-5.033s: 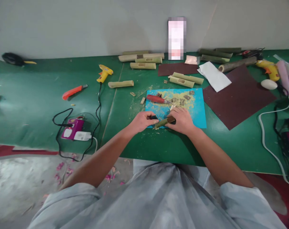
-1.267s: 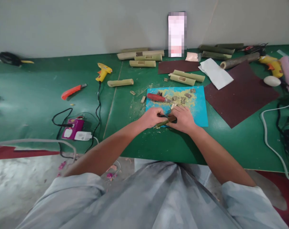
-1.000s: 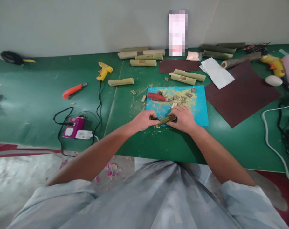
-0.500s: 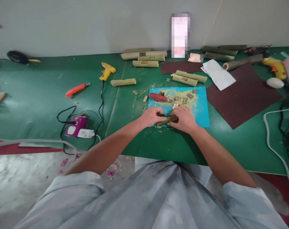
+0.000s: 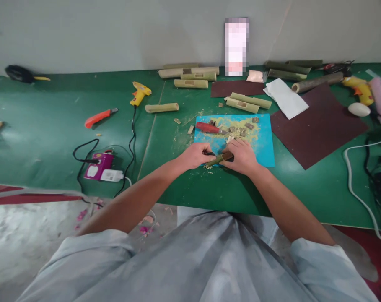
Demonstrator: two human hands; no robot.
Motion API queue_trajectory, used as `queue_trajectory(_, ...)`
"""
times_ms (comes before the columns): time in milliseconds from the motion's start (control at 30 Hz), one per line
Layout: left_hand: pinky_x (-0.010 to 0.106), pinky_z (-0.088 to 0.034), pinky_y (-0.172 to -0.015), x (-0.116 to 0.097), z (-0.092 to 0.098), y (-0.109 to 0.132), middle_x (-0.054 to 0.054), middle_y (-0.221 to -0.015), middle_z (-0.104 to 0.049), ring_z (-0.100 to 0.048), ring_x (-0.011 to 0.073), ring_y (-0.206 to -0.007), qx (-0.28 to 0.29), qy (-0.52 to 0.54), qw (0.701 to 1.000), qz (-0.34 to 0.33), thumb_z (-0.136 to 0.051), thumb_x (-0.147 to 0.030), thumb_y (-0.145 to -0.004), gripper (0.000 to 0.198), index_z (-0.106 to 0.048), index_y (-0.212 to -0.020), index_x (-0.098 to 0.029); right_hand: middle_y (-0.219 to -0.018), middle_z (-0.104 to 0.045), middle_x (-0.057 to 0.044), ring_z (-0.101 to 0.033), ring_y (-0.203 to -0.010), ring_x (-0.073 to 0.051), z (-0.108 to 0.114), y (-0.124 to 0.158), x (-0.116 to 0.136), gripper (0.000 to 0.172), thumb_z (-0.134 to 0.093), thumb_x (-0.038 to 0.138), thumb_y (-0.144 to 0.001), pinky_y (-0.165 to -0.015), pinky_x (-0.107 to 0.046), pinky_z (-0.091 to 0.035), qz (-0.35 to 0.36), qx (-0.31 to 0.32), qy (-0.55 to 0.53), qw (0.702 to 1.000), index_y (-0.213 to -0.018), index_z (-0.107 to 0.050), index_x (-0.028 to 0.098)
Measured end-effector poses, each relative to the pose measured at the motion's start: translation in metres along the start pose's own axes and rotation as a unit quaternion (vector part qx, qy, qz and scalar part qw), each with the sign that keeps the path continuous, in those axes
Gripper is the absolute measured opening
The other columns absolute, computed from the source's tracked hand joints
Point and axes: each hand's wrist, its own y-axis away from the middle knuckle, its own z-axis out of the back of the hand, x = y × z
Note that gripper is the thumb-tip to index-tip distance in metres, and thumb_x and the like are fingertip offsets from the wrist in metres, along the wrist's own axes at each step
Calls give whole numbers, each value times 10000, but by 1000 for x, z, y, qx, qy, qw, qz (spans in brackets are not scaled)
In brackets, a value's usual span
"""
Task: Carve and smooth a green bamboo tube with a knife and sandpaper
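Observation:
My right hand (image 5: 243, 156) grips a short green bamboo tube (image 5: 214, 161), which has an opening cut in it, over the near edge of a blue sheet (image 5: 266, 144). My left hand (image 5: 196, 155) is closed in a pinch at the tube's left end. A small dark piece (image 5: 211, 153) shows between its fingers, too covered to name. Just beyond the hands, a red-handled carving tool (image 5: 209, 128) lies on the sheet among bamboo chips (image 5: 249, 126) and pale shavings.
Cut bamboo tubes (image 5: 191, 84) lie along the back. A yellow glue gun (image 5: 140, 94), red utility knife (image 5: 97, 119) and purple power strip (image 5: 99, 167) are left. Dark brown sheets (image 5: 309, 140), white paper (image 5: 286, 100) and another glue gun (image 5: 361, 89) are right.
My left hand has shifted slightly left along the bamboo tube, with the dark piece still in its fingers. My right hand keeps its grip. The whole view has drifted slightly.

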Motion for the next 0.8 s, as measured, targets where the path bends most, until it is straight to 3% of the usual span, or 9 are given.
queue_trajectory(267,248,-276,-527,9,9,19,-38,-590,-498,-436,105,-557,-4,10,999,38,-720,-411,-724,288,-574,-669,-169,-991,-664,-53,-570,-957,-268,-1,-1,-1,316,-771,453,-753,-813,-394,-350,1,4,-3,1000,-936,-640,231)
queue_trajectory(800,260,-307,-564,-11,-18,-18,-33,-642,-508,-438,111,-610,-35,34,998,-31,-691,-362,-745,247,-554,-670,-172,-926,-645,-58,-547,-904,-256,-1,-1,0,287,-737,458,-773,-804,-385,-337,4,4,11,1000,-861,-594,225)
